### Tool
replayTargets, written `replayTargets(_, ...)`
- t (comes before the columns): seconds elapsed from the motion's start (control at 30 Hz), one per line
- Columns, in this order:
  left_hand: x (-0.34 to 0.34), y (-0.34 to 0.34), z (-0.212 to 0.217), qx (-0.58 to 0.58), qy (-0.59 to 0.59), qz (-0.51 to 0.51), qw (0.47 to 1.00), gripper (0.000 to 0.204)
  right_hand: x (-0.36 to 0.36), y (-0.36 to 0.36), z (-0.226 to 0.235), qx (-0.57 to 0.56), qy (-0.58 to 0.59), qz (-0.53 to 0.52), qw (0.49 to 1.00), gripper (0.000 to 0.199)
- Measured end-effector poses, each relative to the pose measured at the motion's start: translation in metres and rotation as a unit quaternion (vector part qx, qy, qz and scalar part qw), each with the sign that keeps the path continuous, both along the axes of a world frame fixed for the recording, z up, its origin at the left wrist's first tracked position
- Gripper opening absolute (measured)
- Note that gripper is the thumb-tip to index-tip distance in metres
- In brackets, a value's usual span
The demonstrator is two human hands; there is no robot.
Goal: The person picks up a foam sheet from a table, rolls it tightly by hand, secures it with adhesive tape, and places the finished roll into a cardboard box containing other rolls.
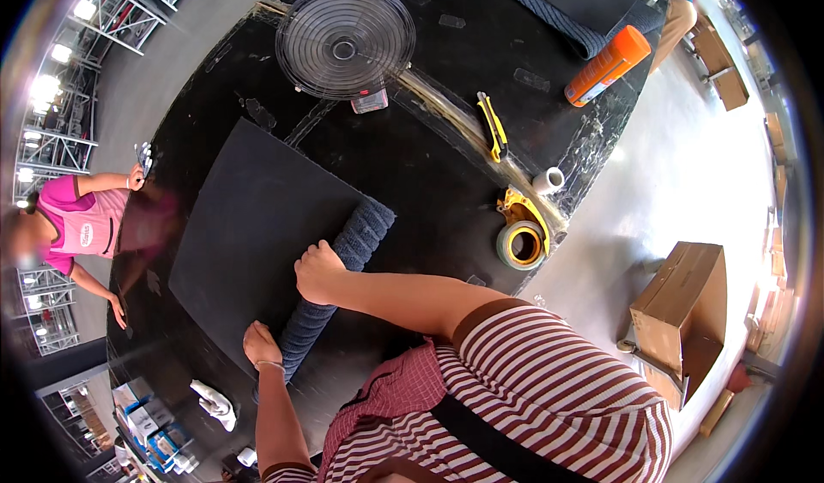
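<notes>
I see the big black rubbery flat mat (257, 234) spreading beyond both hands, its near edge wound into a dark ribbed roll (339, 285). My right hand (319, 273) presses fingers together on the roll's middle; my left hand (260, 344) grips its nearer end.

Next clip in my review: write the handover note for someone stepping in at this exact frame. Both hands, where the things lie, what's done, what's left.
Left hand: closed over the near end of the dark blue rolled mat.
Right hand: pressing on the roll's middle.
The roll lies along the near edge of the flat dark sheet on the black table. Most of the sheet lies flat; only its near edge is rolled.
Also on the table: fan guard, yellow utility knife, tape dispenser, orange can, white cloth.
Done: roll started. Left: apparently the rest of the sheet.
</notes>
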State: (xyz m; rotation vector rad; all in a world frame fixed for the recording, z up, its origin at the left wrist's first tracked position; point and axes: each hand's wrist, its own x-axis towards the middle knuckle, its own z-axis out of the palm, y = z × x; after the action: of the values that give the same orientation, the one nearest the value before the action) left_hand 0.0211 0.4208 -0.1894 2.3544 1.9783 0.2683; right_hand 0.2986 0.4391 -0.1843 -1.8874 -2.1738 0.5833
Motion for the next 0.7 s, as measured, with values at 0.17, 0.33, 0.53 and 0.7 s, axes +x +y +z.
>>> replayTargets(0.17,0.025,-0.026,0.007,-0.043,-0.05,-0.023,0.998,0.037,0.003,0.033,0.014,-0.118,-0.005,0.06,0.991,0.023)
replayTargets(0.33,0.068,-0.046,0.029,-0.054,0.121,-0.034,0.991,0.104,-0.004,0.044,0.015,-0.105,-0.007,0.032,0.994,0.018)
replayTargets(0.53,0.059,-0.048,0.025,-0.114,0.11,-0.018,0.987,0.092,0.009,0.034,0.038,-0.105,-0.014,0.101,0.989,0.015)
replayTargets(0.7,0.077,-0.131,0.034,-0.2,0.096,-0.041,0.974,0.09,0.022,-0.062,0.007,-0.094,-0.008,0.099,0.991,0.021)
